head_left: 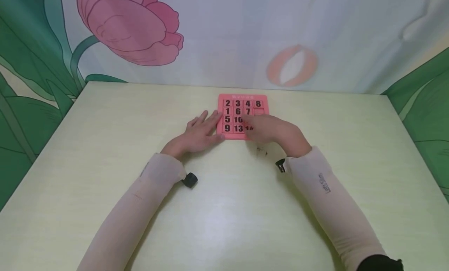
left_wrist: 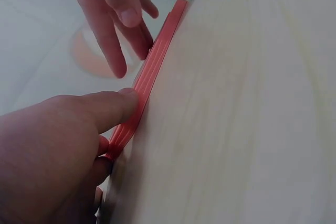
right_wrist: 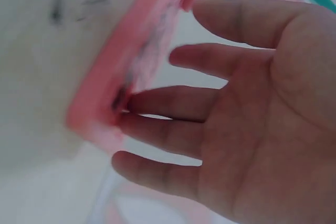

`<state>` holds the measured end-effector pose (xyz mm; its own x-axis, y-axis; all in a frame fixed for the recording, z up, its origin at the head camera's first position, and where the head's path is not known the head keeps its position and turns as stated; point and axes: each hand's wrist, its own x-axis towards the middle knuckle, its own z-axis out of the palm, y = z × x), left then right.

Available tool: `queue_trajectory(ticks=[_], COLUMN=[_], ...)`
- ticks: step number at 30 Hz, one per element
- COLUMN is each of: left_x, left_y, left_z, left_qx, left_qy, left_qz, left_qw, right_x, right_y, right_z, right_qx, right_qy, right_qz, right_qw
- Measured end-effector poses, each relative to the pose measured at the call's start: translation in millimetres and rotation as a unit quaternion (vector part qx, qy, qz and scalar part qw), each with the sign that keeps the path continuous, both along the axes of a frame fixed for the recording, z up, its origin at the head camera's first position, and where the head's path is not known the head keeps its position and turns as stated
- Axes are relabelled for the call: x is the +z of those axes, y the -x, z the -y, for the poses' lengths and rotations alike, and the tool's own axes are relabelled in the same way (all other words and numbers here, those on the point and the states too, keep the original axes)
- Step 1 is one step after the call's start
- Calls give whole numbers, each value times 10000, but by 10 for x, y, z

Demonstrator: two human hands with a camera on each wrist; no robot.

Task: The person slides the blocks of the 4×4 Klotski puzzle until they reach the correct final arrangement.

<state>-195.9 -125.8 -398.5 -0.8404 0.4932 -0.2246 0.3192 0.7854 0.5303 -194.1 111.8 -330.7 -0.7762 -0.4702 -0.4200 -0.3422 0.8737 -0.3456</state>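
A pink number slide puzzle (head_left: 242,136) lies flat near the table's far edge, its tiles bearing black numerals. With spread fingers, my left hand (head_left: 200,135) rests against the puzzle's left side. Its thumb presses the front edge near the corner in the left wrist view. From the right, my right hand (head_left: 267,129) reaches over the tiles, extended fingertips touching the puzzle's face and covering the lower right numbers. An open slot (head_left: 258,111) shows below the 8. In the right wrist view the fingers (right_wrist: 173,103) are long and slightly bent, and the puzzle is blurred.
The pale wooden table (head_left: 217,212) stretches toward me and to both sides. Small dark marks (head_left: 261,150) sit just in front of the puzzle. Behind the table hangs a cloth (head_left: 224,37) printed with flowers and leaves.
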Motion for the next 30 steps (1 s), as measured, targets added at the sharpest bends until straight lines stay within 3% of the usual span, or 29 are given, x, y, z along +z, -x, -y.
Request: queue_trajectory(ticks=[5,10,16,20,26,30], left_x=[21,2,-23,-6,-1,-6], left_y=[0,-11,-21,-24,1,3], left_z=[6,17,6,-4,-1,1], left_qx=[23,24,21,83,-26,-37], left_qy=[-19,-25,-38,-66,-17,-6], left_qz=[3,13,59,108,27,-26], left_qw=[10000,10000,10000,9999,10000,10000], right_x=[65,-112,-247,-186,27,21], right_y=[-6,167,309,294,172,166], right_z=[28,-32,-117,-112,-63,-30], right_qx=[-166,-409,-590,-400,-254,-137], right_qy=[-84,-12,-20,-87,-156,187], right_qz=[-151,-367,-173,-38,147,-34], right_qw=[9997,9985,9981,9992,9994,9997])
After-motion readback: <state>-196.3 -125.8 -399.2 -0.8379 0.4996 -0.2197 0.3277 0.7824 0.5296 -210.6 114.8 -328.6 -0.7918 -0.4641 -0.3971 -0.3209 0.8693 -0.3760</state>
